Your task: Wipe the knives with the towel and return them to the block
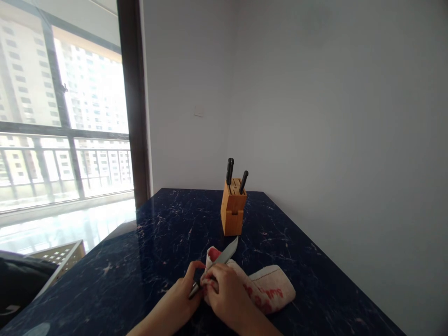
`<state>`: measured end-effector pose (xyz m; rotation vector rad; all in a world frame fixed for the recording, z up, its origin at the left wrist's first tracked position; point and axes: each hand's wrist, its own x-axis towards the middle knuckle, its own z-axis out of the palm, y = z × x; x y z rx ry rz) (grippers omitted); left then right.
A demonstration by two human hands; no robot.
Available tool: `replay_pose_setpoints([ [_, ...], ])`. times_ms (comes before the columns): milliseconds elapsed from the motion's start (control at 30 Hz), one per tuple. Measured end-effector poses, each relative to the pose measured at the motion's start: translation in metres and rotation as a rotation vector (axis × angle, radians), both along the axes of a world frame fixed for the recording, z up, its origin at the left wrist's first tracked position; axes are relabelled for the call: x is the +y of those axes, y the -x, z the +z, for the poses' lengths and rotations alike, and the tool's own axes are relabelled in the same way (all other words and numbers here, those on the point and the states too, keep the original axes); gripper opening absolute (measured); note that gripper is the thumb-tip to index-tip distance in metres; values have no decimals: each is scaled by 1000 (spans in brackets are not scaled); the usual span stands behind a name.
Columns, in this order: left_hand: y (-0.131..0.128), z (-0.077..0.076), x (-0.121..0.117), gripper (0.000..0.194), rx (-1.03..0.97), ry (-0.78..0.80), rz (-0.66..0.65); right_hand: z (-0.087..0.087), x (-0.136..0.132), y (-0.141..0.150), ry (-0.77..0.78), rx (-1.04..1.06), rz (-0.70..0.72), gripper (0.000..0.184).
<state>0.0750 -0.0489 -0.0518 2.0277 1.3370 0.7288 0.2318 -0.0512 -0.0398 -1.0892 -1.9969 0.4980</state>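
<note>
A kitchen knife (227, 252) points away from me and to the right, its broad blade bare toward the tip. My left hand (184, 291) is closed around its dark handle, the end of which shows below the fingers. Bunched in my right hand (224, 291) is a white and red towel (276, 287), pressed against the blade close to the handle. The towel's loose end lies on the table to the right, and another fold sticks up beside the blade. Beyond the tip stands a wooden knife block (233, 214) with two black-handled knives in its slots.
The dark blue marbled table (168, 233) runs back to the wall corner. Plain walls (332, 116) stand behind and to the right. At the lower left are a perforated pale chair or rack (66, 259) and a dark cloth item (21, 280), near large windows.
</note>
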Motion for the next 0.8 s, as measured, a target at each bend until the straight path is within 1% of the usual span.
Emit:
replay_pose_setpoints([
  [67,0,-2,-1,38,21,-15,18,-2,-1,1,-13,7,-11,20],
  [233,1,-7,-2,44,41,-38,-14,-3,1,3,-6,40,1,20],
  [400,-1,-4,0,39,-62,28,16,-3,2,2,7,13,-4,18],
  [533,-1,-5,3,33,-70,11,-9,-6,3,4,4,10,-16,18],
  [667,0,-7,4,32,-81,-20,-39,-7,12,3,5,27,-35,15],
  [800,1,-5,7,27,-135,21,-31,-8,22,-3,17,77,-102,15],
])
